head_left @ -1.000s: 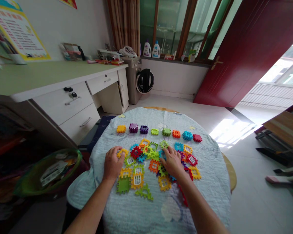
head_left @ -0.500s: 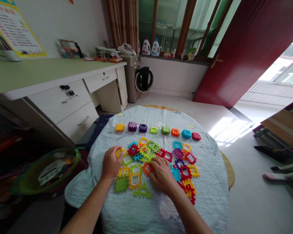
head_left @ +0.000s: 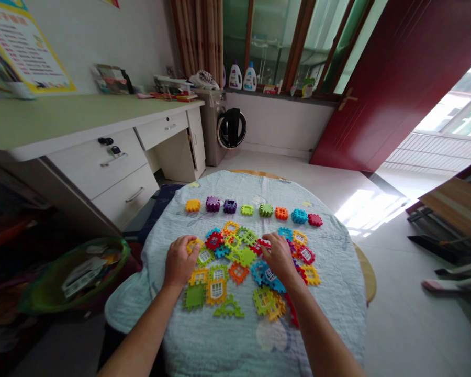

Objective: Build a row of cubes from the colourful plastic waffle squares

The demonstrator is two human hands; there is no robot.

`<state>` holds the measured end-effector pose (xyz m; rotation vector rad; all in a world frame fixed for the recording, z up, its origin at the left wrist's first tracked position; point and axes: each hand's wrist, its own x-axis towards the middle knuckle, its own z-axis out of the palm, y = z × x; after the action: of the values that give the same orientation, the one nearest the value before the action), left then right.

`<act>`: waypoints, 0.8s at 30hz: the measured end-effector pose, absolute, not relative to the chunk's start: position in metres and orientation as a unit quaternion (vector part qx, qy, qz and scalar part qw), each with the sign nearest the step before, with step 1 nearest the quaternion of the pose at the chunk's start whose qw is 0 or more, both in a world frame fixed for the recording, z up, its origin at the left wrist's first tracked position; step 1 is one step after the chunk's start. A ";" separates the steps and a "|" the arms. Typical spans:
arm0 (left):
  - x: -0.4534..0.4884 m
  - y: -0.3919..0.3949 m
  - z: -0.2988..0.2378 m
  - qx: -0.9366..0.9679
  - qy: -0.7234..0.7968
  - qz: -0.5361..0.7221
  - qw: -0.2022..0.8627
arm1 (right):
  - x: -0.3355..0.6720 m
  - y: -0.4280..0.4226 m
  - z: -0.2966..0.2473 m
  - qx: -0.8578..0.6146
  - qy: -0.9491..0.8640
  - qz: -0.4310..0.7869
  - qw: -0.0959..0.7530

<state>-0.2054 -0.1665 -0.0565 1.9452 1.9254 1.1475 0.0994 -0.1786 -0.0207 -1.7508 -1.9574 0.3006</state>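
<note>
On the cloth-covered table (head_left: 215, 340) lie many flat plastic interlocking building pieces with toothed edges. My left hand (head_left: 179, 263) rests at the left of the pile, thumb and fingers closed about a yellow interlocking piece (head_left: 194, 245). My right hand (head_left: 278, 257) reaches over the right of the pile, fingers apart at a red interlocking piece (head_left: 256, 247); its palm and forearm hide some pieces. Between the hands are a light green solid piece (head_left: 246, 256) and an orange window piece (head_left: 238, 273). Blue pieces (head_left: 261, 272) lie beneath my right wrist.
A row of small assembled blocks, among them a purple one (head_left: 212, 203) and a red one (head_left: 315, 220), stands along the table's far side. Beyond are a desk (head_left: 102, 112), a washing machine (head_left: 212, 125) and a red door (head_left: 377, 94). A green basket (head_left: 35, 298) sits at left.
My right hand has moved up and to the right, from beside the orange piece to the red one. Blue, green and yellow pieces show near its wrist. The left hand stays put.
</note>
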 end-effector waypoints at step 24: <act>-0.205 -0.167 -0.057 0.657 0.651 0.372 0.079 | 0.101 -0.151 -0.035 -0.659 -0.694 0.162 0.240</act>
<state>-0.2046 -0.1667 -0.0574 1.9671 1.9474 1.1142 0.1011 -0.1514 -0.0347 -1.8037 -1.9008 0.4447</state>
